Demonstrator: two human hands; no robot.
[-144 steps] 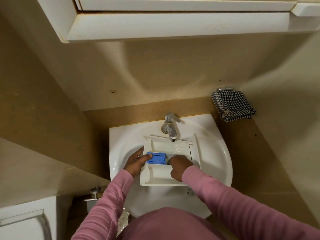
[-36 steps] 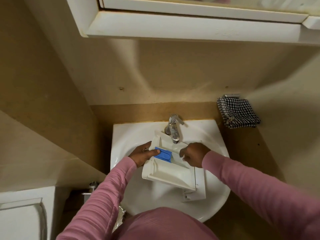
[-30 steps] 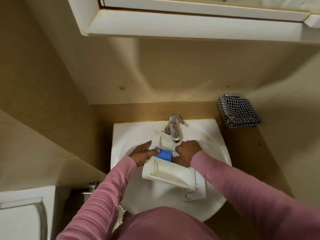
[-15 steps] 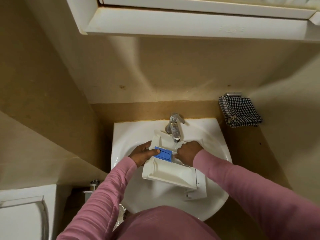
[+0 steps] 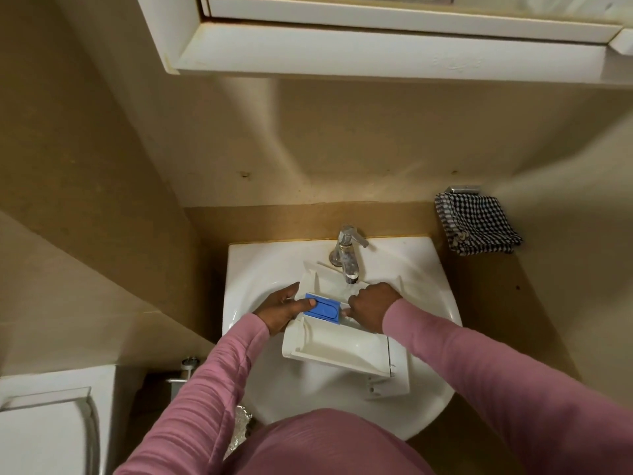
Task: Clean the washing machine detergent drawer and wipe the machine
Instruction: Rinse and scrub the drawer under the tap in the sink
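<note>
Sink [image 5: 246, 269] holds the detergent drawer [image 5: 342, 347] diagonally, far end under the tap [image 5: 347, 250], near corner by the front rim: tight to turn. Looks mid-rinse; machine wipe not done. Left hand [image 5: 281, 310] grips drawer's left edge, thumb on blue insert [image 5: 325, 308]. Right hand [image 5: 371, 306] curled into a compartment; grasp unclear.

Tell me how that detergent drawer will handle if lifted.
Probably stiff: the detergent drawer is moulded plastic holding its shape. Likely slippery: the tap seems to run water into it. May tip: it lies tilted across the sink.
</note>
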